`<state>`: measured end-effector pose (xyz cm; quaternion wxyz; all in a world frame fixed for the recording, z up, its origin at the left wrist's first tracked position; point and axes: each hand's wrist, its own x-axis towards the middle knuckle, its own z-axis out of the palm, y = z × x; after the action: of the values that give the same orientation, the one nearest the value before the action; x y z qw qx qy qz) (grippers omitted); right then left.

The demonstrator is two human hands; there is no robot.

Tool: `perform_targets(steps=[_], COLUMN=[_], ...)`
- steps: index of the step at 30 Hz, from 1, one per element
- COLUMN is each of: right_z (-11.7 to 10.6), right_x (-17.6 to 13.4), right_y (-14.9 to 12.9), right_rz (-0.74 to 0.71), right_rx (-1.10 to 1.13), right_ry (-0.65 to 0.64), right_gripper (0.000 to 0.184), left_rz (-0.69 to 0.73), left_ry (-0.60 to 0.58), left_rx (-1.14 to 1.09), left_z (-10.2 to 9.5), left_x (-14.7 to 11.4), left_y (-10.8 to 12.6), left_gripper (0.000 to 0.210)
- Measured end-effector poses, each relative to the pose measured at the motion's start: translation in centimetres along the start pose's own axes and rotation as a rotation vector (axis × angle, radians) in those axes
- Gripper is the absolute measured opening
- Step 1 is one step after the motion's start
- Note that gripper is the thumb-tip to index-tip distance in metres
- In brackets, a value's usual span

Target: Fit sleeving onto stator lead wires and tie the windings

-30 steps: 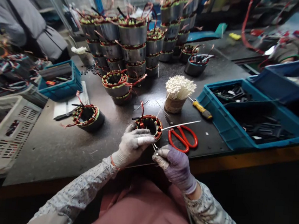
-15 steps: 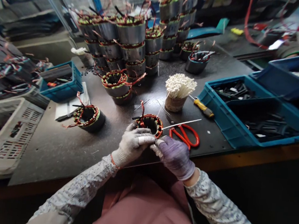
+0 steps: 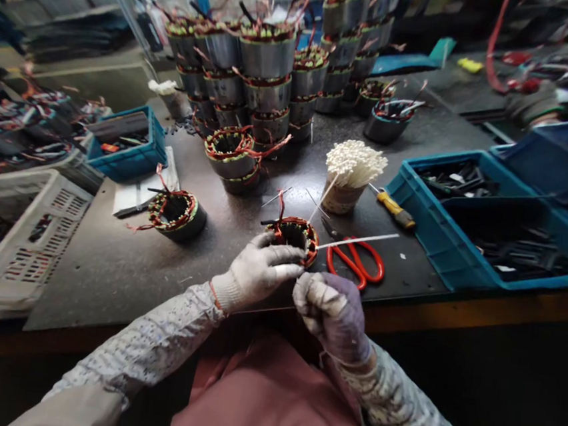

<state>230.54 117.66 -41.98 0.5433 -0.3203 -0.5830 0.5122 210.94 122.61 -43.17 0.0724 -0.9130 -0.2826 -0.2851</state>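
Your left hand (image 3: 258, 271) wore a whitish glove, your right hand (image 3: 332, 311) a purple one; your sleeves were speckled grey. The stator (image 3: 296, 233) showed red-orange windings, the scissors (image 3: 357, 260) red handles, the bins (image 3: 488, 226) teal-blue.

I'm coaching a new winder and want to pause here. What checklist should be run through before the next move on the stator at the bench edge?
1. Stator steadied: ok, the left hand grips its near rim.
2. White tie strip threaded through the winding: cannot tell, it sticks out to the right.
3. Right hand grip on the strip end: cannot tell, fingers curled shut.
4. Red scissors within reach: ok, just right of the stator.
5. Stator fully on the bench: ok, though close to the edge.
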Motion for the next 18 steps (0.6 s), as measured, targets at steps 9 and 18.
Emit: perform_targets(steps=[9,18], right_z=[-0.6,-10.5], right_x=[8.1,2.1], right_y=[-0.5,4.8], right_rz=[-0.124,0.105], right_rx=[-0.132,-1.386], right_ry=[0.336,0.075], right_gripper=[0.029,0.034], left_rz=[-0.052,-0.013], left_ry=[-0.065,-0.226], left_rx=[-0.007,0.183], left_z=[-2.4,-2.3], left_x=[-0.3,0.3], left_y=[1.0,0.0], left_gripper=[0.022,0.046])
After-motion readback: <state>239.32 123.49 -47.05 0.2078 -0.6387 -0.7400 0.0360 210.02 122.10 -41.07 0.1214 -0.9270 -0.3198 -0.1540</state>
